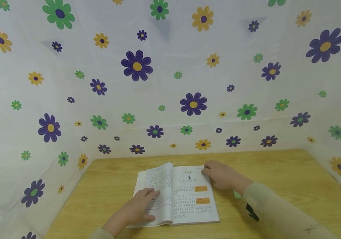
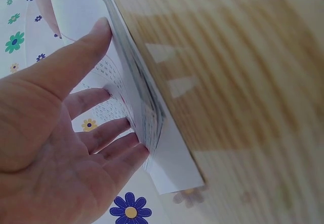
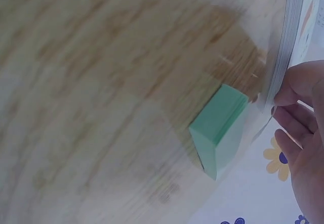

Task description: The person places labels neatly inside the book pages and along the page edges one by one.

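Observation:
An open book (image 1: 192, 212) lies on the table, with printed text on both sides and two orange boxes on the right page. My left hand (image 1: 134, 207) rests on the left page, fingers spread. In the left wrist view its fingertips touch the page, and the thumb lies along the curved paper near the book's lower edge. At the book's upper right corner, my right hand (image 1: 222, 176) pinches a page corner between thumb and finger. The right wrist view has this right hand (image 3: 304, 117) at the edge of the page stack (image 3: 289, 36), with thin paper between the fingertips.
A light green block-like stack (image 3: 217, 115) sits on the wooden table (image 1: 104, 186) right of the book, mostly behind the right forearm in the head view. White flower-patterned sheeting (image 1: 164, 89) surrounds the table at the back and sides. A dark strap (image 1: 252, 212) hangs by the right sleeve.

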Action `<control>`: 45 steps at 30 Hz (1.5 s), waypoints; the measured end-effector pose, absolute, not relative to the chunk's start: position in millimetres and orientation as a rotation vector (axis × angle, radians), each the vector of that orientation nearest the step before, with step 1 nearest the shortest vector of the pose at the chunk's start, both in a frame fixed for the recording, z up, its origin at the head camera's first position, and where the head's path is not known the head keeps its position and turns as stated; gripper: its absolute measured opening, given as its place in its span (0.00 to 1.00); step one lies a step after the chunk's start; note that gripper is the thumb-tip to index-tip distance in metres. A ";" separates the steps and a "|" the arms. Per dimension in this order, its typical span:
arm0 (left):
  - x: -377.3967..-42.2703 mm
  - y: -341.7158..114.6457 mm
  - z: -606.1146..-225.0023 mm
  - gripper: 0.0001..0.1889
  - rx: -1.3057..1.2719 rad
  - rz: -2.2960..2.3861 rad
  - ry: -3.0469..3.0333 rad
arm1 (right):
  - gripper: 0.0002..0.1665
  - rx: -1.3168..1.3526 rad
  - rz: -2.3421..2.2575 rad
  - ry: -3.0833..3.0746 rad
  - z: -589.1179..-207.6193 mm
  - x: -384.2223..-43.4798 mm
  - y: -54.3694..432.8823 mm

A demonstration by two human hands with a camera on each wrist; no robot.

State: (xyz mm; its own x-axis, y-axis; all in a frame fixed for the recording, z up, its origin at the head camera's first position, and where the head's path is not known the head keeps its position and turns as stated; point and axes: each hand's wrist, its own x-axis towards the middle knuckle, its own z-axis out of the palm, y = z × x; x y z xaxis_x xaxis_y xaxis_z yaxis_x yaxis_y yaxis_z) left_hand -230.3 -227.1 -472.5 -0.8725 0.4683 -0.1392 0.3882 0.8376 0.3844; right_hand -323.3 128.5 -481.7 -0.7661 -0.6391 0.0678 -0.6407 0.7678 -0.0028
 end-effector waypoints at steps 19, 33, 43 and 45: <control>-231.7 -227.7 -473.3 0.45 0.664 0.501 2.801 | 0.28 1.090 -0.054 -2.877 -477.5 -308.6 139.2; -232.8 -226.7 -474.1 0.45 0.636 0.495 2.793 | 0.31 1.124 -0.039 -2.904 -473.0 -301.4 147.3; -231.9 -226.9 -473.8 0.45 0.604 0.496 2.791 | 0.31 1.145 -0.063 -2.897 -470.9 -297.6 148.5; -231.8 -227.2 -474.0 0.45 0.602 0.494 2.789 | 0.31 1.153 -0.057 -2.896 -469.2 -295.4 148.7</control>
